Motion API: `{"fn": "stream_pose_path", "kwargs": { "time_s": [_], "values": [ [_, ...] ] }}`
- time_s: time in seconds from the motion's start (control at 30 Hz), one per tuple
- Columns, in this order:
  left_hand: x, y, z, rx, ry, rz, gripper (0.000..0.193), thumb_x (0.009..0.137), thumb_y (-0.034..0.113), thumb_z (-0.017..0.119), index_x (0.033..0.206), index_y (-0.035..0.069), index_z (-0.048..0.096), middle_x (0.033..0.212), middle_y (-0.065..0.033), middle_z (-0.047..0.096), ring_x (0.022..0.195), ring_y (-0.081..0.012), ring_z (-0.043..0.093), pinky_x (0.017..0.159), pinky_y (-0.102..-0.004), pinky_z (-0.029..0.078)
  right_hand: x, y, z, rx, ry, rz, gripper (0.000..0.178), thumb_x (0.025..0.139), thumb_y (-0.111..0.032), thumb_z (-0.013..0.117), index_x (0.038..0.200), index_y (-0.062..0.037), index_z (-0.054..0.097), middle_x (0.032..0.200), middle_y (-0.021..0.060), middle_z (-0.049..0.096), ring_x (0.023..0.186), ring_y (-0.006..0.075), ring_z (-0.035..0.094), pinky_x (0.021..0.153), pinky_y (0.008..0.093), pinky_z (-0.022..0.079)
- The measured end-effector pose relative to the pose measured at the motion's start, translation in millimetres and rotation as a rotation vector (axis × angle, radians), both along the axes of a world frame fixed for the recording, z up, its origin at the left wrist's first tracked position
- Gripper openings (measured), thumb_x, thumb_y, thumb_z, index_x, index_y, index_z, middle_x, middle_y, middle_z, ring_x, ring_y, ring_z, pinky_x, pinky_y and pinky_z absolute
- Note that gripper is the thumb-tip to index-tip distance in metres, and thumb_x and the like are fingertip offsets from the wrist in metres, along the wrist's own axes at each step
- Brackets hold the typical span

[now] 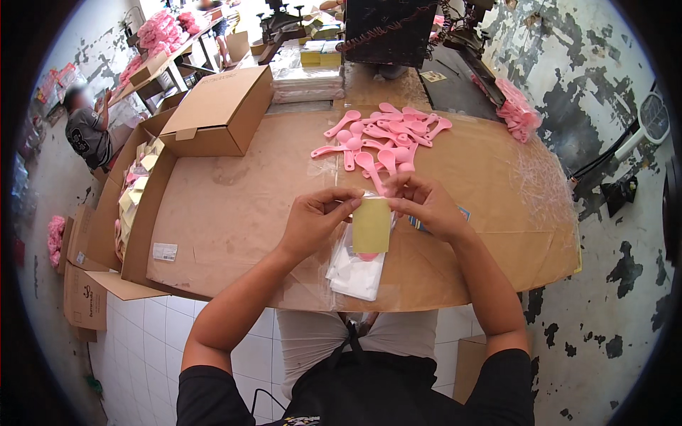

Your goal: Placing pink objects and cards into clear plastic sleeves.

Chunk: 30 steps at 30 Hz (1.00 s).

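Near edge of tabletop (213, 234): clear and white plastic packets (355, 282) lie in a loose stack, the yellow-green card (371, 226) held over their far part. Left hand (312, 219) and right hand (430, 207) pinch near its top corners, fingers narrow on it, with clear plastic at its upper edge. Beyond the hands, pink spoons (399, 129) heap loosely; farther left, a closed brown carton (213, 110) stands beside stacked plastic sheets (307, 82).
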State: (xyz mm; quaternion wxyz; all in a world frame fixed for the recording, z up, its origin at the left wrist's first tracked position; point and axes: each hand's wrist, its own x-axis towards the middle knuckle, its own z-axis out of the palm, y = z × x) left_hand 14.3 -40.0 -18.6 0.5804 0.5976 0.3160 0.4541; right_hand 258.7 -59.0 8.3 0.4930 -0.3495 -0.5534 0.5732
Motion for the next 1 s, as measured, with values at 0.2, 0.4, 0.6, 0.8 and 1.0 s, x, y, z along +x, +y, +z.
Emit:
{"fn": "stream_pose_path", "kwargs": {
  "time_s": [0.2, 0.4, 0.6, 0.8, 1.0],
  "values": [
    [-3.5, 1.0, -1.5, 0.024, 0.022, -0.024, 0.021, 0.097, 0.009, 0.068, 0.115, 0.0, 0.072, 0.104, -0.0044, 0.074, 0.093, -0.0102, 0.069, 0.077, -0.0263, 0.059, 8.5, 4.1, -11.5, 0.028, -0.163, 0.068, 0.015, 0.093, -0.001, 0.069, 0.108, -0.0005, 0.069, 0.101, 0.0027, 0.068, 0.086, 0.0091, 0.064, 0.08, 0.0245, 0.053],
    [-6.3, -0.4, 3.7, 0.052, 0.031, -0.061, 0.02, 0.098, 0.005, 0.065, 0.116, 0.0, 0.072, 0.109, -0.0069, 0.073, 0.095, -0.0125, 0.069, 0.081, -0.0286, 0.06, 11.0, 4.9, -15.6, 0.241, -0.127, 0.063, 0.018, 0.092, 0.006, 0.067, 0.107, -0.0005, 0.074, 0.101, 0.0048, 0.069, 0.09, 0.01, 0.064, 0.079, 0.0245, 0.052],
    [-12.4, 2.4, 0.3, 0.034, 0.002, -0.083, 0.022, 0.099, 0.012, 0.064, 0.115, -0.003, 0.071, 0.107, -0.0082, 0.073, 0.093, -0.013, 0.069, 0.079, -0.0293, 0.061, 11.0, 0.6, -6.4, 0.26, -0.238, 0.036, 0.014, 0.091, 0.002, 0.07, 0.103, 0.0004, 0.075, 0.1, 0.005, 0.068, 0.09, 0.0099, 0.064, 0.076, 0.0238, 0.051],
    [-7.9, 2.3, 6.4, -0.055, 0.101, -0.04, 0.024, 0.098, 0.016, 0.068, 0.113, -0.002, 0.072, 0.101, -0.0073, 0.074, 0.089, -0.012, 0.069, 0.074, -0.0281, 0.061, 8.7, 4.0, -19.4, 0.161, -0.085, 0.056, 0.01, 0.09, -0.001, 0.073, 0.1, 0.0018, 0.074, 0.101, 0.0048, 0.068, 0.09, 0.0099, 0.064, 0.078, 0.0244, 0.051],
    [-8.8, 6.4, 4.0, -0.125, 0.096, -0.074, 0.023, 0.095, 0.012, 0.072, 0.114, -0.001, 0.071, 0.105, -0.0075, 0.073, 0.088, -0.01, 0.069, 0.072, -0.0265, 0.06, 10.7, 4.7, -19.4, 0.156, -0.109, 0.081, 0.013, 0.091, 0.002, 0.071, 0.104, 0.0015, 0.072, 0.103, 0.0043, 0.068, 0.094, 0.0107, 0.065, 0.082, 0.0253, 0.053]
  ]
}}
